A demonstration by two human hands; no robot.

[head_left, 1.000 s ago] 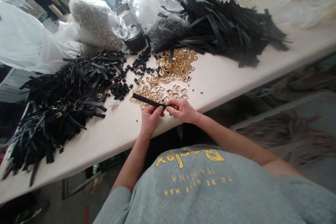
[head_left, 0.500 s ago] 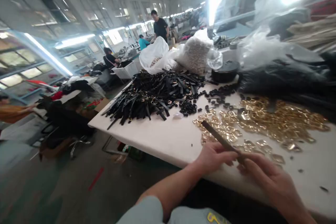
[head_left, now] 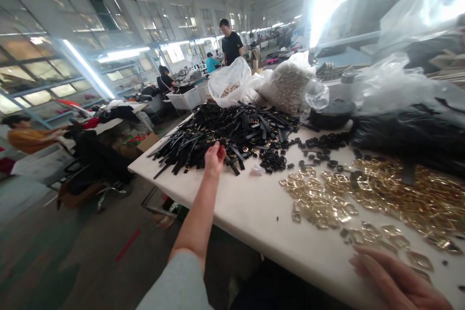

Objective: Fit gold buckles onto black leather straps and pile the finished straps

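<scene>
My left hand (head_left: 215,157) is stretched out to the front edge of a heap of black straps (head_left: 232,123) with small gold buckles. Its fingers are curled in a pinch, and a dark bit shows at the fingertips. Whether that belongs to a held strap or to the heap, I cannot make out. Low at the right, my right hand (head_left: 397,278) hovers by the table's front edge with fingers stretched out, holding nothing visible. Just beyond it lie loose gold buckles (head_left: 394,235), and a larger pile of gold buckles (head_left: 410,198) spreads behind.
Small black loops (head_left: 272,161) lie beside the straps on the white table (head_left: 250,208). Behind stand plastic bags of small parts (head_left: 290,82), a black roll (head_left: 332,114) and a black bag (head_left: 410,128). Other people work further back; a chair (head_left: 90,174) stands left.
My hands have parted; both were on a dark strap before. The left has moved forward and left to the strap heap, while the right has dropped lower right. The view has shifted slightly.
</scene>
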